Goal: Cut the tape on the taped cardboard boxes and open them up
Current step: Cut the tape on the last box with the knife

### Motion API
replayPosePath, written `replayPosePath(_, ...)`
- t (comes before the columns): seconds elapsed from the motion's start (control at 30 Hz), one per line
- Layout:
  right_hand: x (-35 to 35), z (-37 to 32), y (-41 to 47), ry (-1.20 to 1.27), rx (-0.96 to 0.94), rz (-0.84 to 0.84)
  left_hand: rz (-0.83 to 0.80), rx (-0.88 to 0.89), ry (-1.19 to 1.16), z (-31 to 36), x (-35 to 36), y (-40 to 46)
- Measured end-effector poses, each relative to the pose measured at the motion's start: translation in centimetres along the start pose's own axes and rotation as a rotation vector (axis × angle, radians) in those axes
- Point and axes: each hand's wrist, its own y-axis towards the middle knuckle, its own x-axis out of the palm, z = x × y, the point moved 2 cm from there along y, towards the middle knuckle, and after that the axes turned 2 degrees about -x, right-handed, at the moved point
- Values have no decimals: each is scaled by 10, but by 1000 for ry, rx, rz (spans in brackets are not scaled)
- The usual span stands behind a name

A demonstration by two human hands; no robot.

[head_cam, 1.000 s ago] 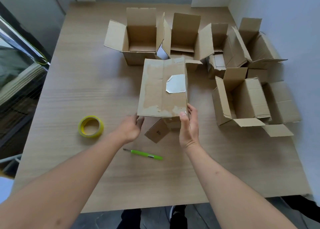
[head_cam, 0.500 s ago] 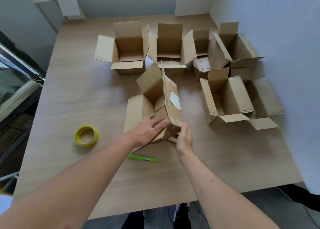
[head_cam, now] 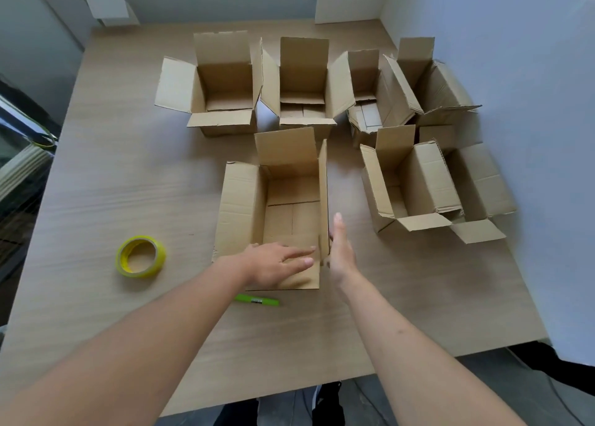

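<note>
Near the table's [head_cam: 96, 181] front edge, at its middle, we press the cardboard box's [head_cam: 244, 200] near flap down with our flat left hand [head_cam: 277, 261] while our right hand [head_cam: 341, 251], fingers straight (holding nothing), steadies the right flap; spread all flaps fully.

I see an open box [head_cam: 277, 206] on the table [head_cam: 128, 174], just past my fingers. My left hand [head_cam: 277, 261] lies flat on its near flap. My right hand [head_cam: 341, 251] stands just beside its right wall. A tape roll [head_cam: 140, 257] lies left of my left fingers. A cutter [head_cam: 257, 300] lies under my left wrist. More open boxes [head_cam: 302, 84] sit far behind.
</note>
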Motion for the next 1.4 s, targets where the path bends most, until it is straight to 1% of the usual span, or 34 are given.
replayPosePath(0.07,-5,-12,-1,-55,-61,-20,0,-8,93,3,4,4)
replayPosePath(0.13,-9,-20,4,-222,-164,18,39,-22,198,2,4,7)
replayPosePath(0.23,-17,-23,11,-521,-346,202,175,-49,340,-4,-3,9)
replayPosePath(0.3,-22,-21,15,-601,-408,276,244,-105,377,-13,-7,7)
replayPosePath(0.37,-24,-17,18,-692,-439,316,262,-173,360,-22,-8,5)
replayPosePath(0.4,-25,-16,18,-811,-469,354,259,-183,325,-25,-8,5)
replayPosePath(0.47,-23,-17,16,-1147,-578,424,245,-166,211,-28,-7,4)
replayPosePath(0.5,-21,-19,14,-1292,-625,420,239,-152,159,-29,-6,3)
replayPosePath(0.53,-18,-17,13,-1386,-640,366,231,-137,121,-29,-6,4)
replayPosePath(0.57,-15,-15,12,-1428,-624,284,220,-123,95,-30,-6,4)
replayPosePath(0.7,-3,6,11,-1296,-352,-42,161,-74,67,-39,-7,7)
replayPosePath(0.77,0,17,14,-1309,-312,-107,171,-73,85,-41,-3,9)
replayPosePath(0.83,-2,20,19,-1330,-353,-113,204,-75,107,-41,2,12)
replayPosePath(0.9,-6,20,24,-1349,-437,-103,241,-81,129,-39,6,16)
replayPosePath(1.0,-16,21,31,-1457,-494,-151,291,-82,127,-31,6,25)
replayPosePath(1.17,-26,18,42,-1594,-491,-135,333,-72,140,-16,2,36)
replayPosePath(1.27,-33,16,50,-1562,-478,-163,323,-64,117,-10,-1,41)
replayPosePath(1.4,-40,9,59,-1544,-454,-140,335,-71,66,-2,-2,46)
